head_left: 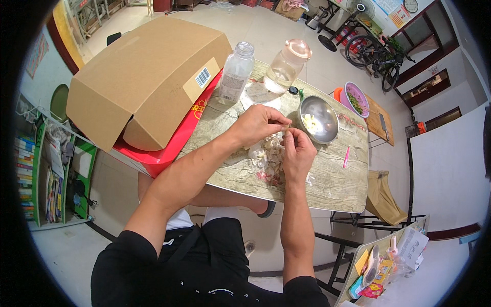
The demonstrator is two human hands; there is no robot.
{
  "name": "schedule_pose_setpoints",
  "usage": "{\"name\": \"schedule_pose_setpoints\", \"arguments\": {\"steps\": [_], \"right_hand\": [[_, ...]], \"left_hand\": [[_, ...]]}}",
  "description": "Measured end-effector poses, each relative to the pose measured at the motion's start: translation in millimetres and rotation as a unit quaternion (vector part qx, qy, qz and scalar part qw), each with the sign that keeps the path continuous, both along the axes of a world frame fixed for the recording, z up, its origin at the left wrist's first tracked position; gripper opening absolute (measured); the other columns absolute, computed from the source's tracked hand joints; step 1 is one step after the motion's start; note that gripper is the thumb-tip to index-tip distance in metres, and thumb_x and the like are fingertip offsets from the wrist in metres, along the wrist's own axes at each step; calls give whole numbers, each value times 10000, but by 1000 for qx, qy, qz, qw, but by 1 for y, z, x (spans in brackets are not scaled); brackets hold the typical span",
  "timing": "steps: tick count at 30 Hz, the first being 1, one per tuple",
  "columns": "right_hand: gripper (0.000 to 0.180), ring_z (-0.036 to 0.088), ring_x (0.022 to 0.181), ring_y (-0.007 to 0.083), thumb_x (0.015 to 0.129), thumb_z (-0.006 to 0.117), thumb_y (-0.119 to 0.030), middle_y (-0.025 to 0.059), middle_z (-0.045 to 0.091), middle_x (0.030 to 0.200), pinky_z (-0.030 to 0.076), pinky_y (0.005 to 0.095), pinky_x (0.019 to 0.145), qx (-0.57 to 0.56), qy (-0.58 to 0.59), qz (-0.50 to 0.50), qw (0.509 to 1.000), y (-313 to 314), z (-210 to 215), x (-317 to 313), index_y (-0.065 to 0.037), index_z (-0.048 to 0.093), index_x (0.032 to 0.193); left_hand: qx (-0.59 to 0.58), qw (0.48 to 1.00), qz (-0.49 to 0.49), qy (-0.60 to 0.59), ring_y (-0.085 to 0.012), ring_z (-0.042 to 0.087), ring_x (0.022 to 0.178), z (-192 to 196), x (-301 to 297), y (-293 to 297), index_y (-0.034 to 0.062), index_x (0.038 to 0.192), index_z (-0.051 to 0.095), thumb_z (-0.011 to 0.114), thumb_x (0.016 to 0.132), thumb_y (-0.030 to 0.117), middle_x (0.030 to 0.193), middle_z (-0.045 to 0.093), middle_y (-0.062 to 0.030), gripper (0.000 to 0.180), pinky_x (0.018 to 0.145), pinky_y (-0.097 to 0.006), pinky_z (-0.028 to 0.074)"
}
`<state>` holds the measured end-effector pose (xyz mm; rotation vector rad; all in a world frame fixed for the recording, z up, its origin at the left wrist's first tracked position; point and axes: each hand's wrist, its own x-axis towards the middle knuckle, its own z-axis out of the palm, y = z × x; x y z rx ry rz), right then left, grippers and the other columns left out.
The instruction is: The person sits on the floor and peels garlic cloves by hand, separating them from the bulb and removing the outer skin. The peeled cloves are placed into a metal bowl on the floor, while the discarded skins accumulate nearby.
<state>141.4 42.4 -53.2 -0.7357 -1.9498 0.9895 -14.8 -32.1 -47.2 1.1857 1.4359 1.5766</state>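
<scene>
Over the table, my left hand [258, 124] and my right hand [298, 154] meet with fingertips pinched together. Between them is a small pale garlic clove [287, 129], mostly covered by the fingers. Below the hands lies a heap of papery garlic skins [265, 157], with some reddish bits at its near edge. Just beyond my right hand stands a steel bowl [330, 134] holding several peeled garlic cloves [310, 123].
A large cardboard box [148, 77] sits on a red surface [169, 159] at left. An empty-looking glass jar [237, 71], a lidded clear jug [283, 69] and a black cap [293, 90] stand behind the hands. A pink pen-like tool [347, 156] lies right. Beyond is a purple basin [355, 100] with greens.
</scene>
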Motion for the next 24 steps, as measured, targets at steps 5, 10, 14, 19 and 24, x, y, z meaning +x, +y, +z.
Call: {"name": "schedule_pose_setpoints", "arguments": {"steps": [5, 10, 14, 19, 24], "right_hand": [[163, 622, 692, 85, 984, 676, -110, 40, 684, 820, 512, 252, 631, 15, -22, 5, 1000, 2, 0, 1, 49, 710, 989], [125, 605, 643, 116, 957, 681, -90, 64, 670, 768, 490, 273, 603, 30, -29, 4, 999, 5, -3, 1, 30, 709, 974], [129, 592, 642, 96, 949, 683, -95, 56, 668, 760, 486, 262, 603, -2, -37, 4, 999, 8, -6, 3, 31, 707, 964], [110, 561, 626, 62, 946, 674, -84, 22, 653, 760, 467, 247, 574, -74, -15, 9, 997, 5, -2, 2, 24, 691, 933], [98, 520, 626, 24, 974, 655, -87, -38, 616, 765, 427, 204, 545, -158, 43, 26, 986, 1, 2, -1, 6, 667, 946]], "left_hand": [[8, 1000, 2, 2, -114, 690, 920, -8, -1, 3, -39, 1103, 751, 748, 900, 41, 1021, 758, -88, 218, 825, -254, 552], [-9, 1000, 2, 13, -109, 689, 901, -7, 0, 2, -38, 1100, 752, 756, 895, 38, 998, 761, -80, 218, 809, -250, 553], [-2, 999, 0, 32, -109, 693, 910, -6, 1, 2, -38, 1101, 753, 753, 894, 36, 994, 766, -85, 219, 815, -253, 556], [-14, 1000, -15, 8, -116, 697, 948, -5, 0, 3, -35, 1117, 750, 746, 898, 46, 1025, 770, -100, 235, 857, -259, 554], [-11, 997, -53, -51, -132, 690, 1002, 0, -2, 1, -42, 1176, 727, 729, 912, 58, 1086, 759, -107, 282, 906, -269, 544]]}}
